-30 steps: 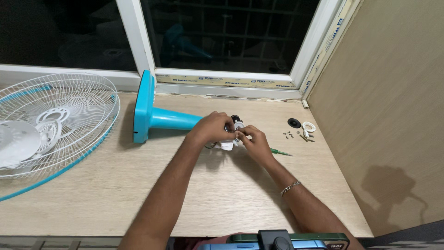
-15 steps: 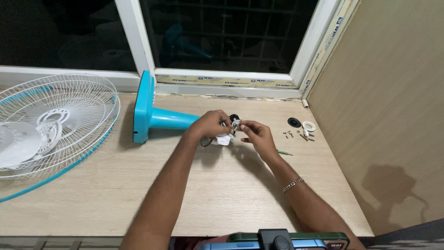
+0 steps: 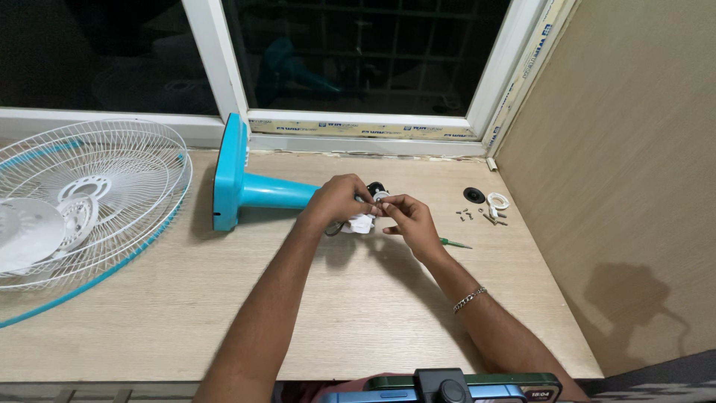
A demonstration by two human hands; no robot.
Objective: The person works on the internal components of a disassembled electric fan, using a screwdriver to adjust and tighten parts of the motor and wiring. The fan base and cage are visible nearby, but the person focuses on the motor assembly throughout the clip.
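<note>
1. Head view, the risk: I think the small white part [image 3: 364, 222] can slip from my fingers, because I hold it above the wooden table [image 3: 358, 313] only with my fingertips. If it drops, it may roll toward the loose screws [image 3: 466, 216] and mix with them.
2. The green screwdriver [image 3: 452, 242] lies just beside my right wrist; a careless move of my arm could push it away.
3. My left hand [image 3: 337, 200] is curled closed around the end of the blue fan stand [image 3: 257, 188], where the white part sits.
4. My right hand [image 3: 409, 216] is narrow, thumb and fingers pinching at the same part, touching the left hand's fingertips.
5. The fan grille [image 3: 89, 194] lies well apart on the left.
</note>
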